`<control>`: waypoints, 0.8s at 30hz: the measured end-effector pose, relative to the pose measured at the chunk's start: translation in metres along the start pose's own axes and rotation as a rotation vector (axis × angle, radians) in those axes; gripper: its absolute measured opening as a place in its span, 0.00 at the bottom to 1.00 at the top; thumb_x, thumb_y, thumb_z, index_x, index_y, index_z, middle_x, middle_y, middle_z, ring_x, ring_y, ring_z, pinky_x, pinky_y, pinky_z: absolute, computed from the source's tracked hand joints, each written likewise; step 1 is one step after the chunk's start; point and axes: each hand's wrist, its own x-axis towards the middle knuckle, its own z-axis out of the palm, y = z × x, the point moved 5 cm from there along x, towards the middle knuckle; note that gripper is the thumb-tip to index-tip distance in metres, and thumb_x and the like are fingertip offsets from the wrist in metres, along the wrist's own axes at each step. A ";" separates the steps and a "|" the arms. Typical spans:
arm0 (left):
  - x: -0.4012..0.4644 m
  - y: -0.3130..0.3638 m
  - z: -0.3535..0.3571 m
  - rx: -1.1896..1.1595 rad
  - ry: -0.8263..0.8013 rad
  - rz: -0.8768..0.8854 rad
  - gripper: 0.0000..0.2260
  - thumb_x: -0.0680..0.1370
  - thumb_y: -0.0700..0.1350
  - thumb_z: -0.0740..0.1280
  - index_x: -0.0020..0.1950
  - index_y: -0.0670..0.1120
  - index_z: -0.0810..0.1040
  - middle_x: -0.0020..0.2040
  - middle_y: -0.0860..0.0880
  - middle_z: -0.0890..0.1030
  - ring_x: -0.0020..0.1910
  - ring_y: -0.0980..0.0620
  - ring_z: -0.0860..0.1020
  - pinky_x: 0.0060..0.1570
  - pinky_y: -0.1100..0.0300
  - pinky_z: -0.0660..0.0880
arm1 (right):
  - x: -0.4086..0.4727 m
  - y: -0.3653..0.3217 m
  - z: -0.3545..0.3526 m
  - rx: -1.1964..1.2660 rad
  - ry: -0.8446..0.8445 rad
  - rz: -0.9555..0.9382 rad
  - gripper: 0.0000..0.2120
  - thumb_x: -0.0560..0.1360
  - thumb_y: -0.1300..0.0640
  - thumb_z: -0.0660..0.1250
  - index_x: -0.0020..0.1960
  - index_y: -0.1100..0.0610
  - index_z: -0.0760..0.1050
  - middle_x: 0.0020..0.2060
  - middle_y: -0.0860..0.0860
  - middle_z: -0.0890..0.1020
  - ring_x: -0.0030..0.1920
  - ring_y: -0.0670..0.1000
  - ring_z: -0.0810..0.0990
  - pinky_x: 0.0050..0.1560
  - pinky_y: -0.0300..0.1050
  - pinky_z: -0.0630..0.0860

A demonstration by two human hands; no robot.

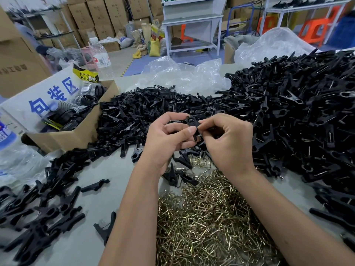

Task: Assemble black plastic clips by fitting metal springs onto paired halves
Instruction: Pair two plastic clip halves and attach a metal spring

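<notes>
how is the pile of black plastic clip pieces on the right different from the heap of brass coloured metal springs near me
The pile of black plastic clip pieces is matte black; the heap of brass-coloured metal springs is shiny and golden. The clip pile is taller and spreads wider; the spring heap lies lower and smaller. The clip pieces are chunky moulded parts; the springs are thin bent wire. Both lie loose on the grey table.

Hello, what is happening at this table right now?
A person is putting together black plastic clips by hand. Both the left hand and the right hand pinch one black clip piece between them above the table. Whether a spring is already on it cannot be seen. A heap of metal springs lies between the forearms. Loose clip halves are piled behind the hands, and a big pile of clips with springs sits to the right.
</notes>
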 end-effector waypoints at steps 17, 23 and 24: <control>-0.004 0.010 -0.007 -0.076 -0.109 0.024 0.11 0.70 0.40 0.77 0.52 0.45 0.88 0.46 0.43 0.87 0.42 0.50 0.86 0.42 0.63 0.82 | 0.011 0.023 0.002 0.561 -0.337 0.256 0.10 0.73 0.70 0.77 0.50 0.59 0.84 0.43 0.52 0.88 0.47 0.52 0.88 0.51 0.45 0.84; -0.001 0.008 -0.028 -0.105 0.136 0.067 0.09 0.67 0.39 0.78 0.46 0.42 0.86 0.40 0.42 0.86 0.41 0.47 0.87 0.43 0.63 0.82 | 0.013 0.019 0.002 0.071 -0.411 0.135 0.08 0.75 0.61 0.78 0.49 0.51 0.83 0.40 0.43 0.85 0.41 0.41 0.84 0.42 0.36 0.80; -0.001 0.009 -0.034 -0.113 0.193 0.085 0.10 0.67 0.40 0.78 0.46 0.41 0.84 0.37 0.45 0.85 0.41 0.47 0.87 0.44 0.63 0.83 | 0.010 0.015 0.007 -0.021 -0.520 0.098 0.07 0.75 0.61 0.77 0.47 0.50 0.84 0.39 0.41 0.84 0.40 0.40 0.83 0.44 0.35 0.81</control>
